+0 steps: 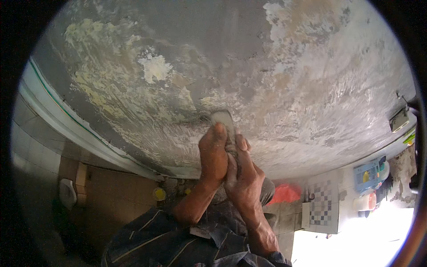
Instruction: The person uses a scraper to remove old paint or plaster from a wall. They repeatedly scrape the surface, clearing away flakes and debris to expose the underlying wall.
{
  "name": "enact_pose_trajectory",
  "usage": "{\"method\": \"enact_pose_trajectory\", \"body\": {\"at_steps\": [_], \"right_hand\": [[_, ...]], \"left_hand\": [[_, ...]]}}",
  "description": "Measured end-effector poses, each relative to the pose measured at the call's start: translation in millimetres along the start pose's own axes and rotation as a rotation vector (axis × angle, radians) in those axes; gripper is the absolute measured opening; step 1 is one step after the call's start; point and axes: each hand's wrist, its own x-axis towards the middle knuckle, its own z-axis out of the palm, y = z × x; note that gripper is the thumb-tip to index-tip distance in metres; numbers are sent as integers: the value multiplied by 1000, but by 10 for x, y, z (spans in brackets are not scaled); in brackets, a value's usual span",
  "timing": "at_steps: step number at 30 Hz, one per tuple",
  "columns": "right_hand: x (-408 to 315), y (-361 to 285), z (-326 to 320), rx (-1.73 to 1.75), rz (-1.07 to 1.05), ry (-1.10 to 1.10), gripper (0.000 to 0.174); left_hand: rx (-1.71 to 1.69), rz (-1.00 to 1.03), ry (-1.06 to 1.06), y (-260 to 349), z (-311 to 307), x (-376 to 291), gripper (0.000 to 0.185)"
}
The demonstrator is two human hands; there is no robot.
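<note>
Straight ahead is a plastered wall (pixel 233 80) with grey, white and yellowish patches and scrape marks. Both hands are together on a dusty, pale, flat tool (pixel 222 118), whose exact kind I cannot tell; its front end lies at the wall. My left hand (pixel 213 153) grips it from the left, thumb along its top. My right hand (pixel 245 167) wraps its lower part from the right, fingertips showing beside it. The palms hide much of the tool.
A white door or window frame (pixel 83 128) with a green line runs along the left. Low down are a yellow round thing (pixel 159 194) and a red plastic sheet or bag (pixel 286 194). At right are a blue plastic basket (pixel 365 177), a checker-tiled block (pixel 320 207) and a wall-mounted box (pixel 399 120).
</note>
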Motion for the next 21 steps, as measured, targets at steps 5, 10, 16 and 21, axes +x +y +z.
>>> {"method": "enact_pose_trajectory", "body": {"at_steps": [5,10,16,21], "right_hand": [[22,-19,28,17,-64,-63,55],[18,24,78,-10,-67,0,58],[11,-3,72,28,-14,-118,54],[1,-39,69,-16,-51,-34,56]], "left_hand": [[26,154,-10,72,-9,-17,43],[124,79,18,57,-79,24,47],[91,140,74,72,-30,-23,40],[-20,80,-25,136,-52,-42,41]]}}
